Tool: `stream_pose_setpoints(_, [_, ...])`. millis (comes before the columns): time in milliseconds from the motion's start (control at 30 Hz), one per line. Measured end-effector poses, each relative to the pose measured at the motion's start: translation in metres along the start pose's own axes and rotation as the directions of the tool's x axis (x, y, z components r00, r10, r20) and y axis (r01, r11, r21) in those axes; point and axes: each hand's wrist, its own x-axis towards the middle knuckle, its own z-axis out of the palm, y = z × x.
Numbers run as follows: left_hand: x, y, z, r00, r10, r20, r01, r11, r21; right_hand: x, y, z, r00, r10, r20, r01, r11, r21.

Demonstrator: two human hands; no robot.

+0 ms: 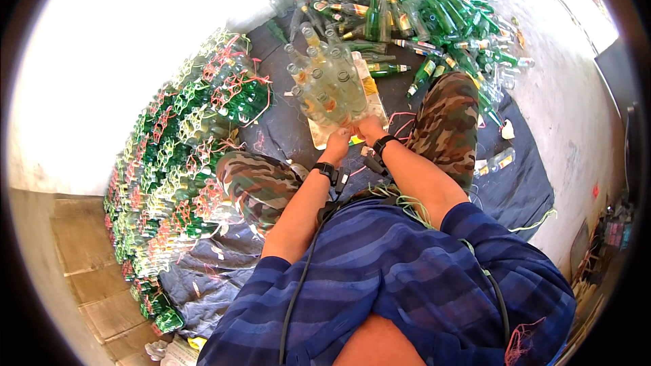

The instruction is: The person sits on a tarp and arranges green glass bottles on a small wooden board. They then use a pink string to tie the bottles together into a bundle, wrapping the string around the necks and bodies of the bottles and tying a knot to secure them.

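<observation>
A tight cluster of clear glass bottles (327,80) stands upright in front of me, mouths up, on a flat pale board (375,88) with yellow patches. At the cluster's near side my left hand (338,144) and my right hand (369,129) are close together, fingers closed low against the bottles. Whatever they pinch is too small or hidden to make out; a reddish strand may run there. A bit of yellow-green shows between the hands. Pink cord (401,124) lies beside the board, near my right knee.
Loose green and clear bottles (434,13) are heaped at the far right. To the left rises a stack of bottle bundles (180,142) tied with red and pale-green cord. A dark sheet (519,163) covers the floor. One clear bottle (500,160) lies right of my knee.
</observation>
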Motion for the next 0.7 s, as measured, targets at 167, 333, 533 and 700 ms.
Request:
stream_pose_setpoints(167, [-0.012, -0.035, -0.001, 0.963, 0.218, -0.156, -0.178, 0.955, 0.237, -0.02, -0.009, 0.031, 0.969, 0.056, 0.241, 0.215, -0.673, -0.708])
stream_pose_setpoints(333, [-0.024, -0.032, 0.001, 0.975, 0.146, -0.169, -0.099, 0.96, 0.262, -0.061, -0.035, 0.076, 0.984, -0.176, -0.041, -0.042, -0.001, -0.999])
stream_pose_setpoints(533, [-0.017, -0.032, 0.0, 0.968, 0.175, -0.179, -0.106, 0.934, 0.341, -0.078, -0.054, 0.105, 0.973, -0.195, 0.123, -0.002, -0.541, -0.841])
stream_pose_setpoints(700, [-0.014, -0.023, 0.0, 0.971, 0.182, -0.157, -0.101, 0.902, 0.421, -0.076, -0.051, 0.107, 0.947, -0.28, 0.155, -0.054, -0.617, -0.785])
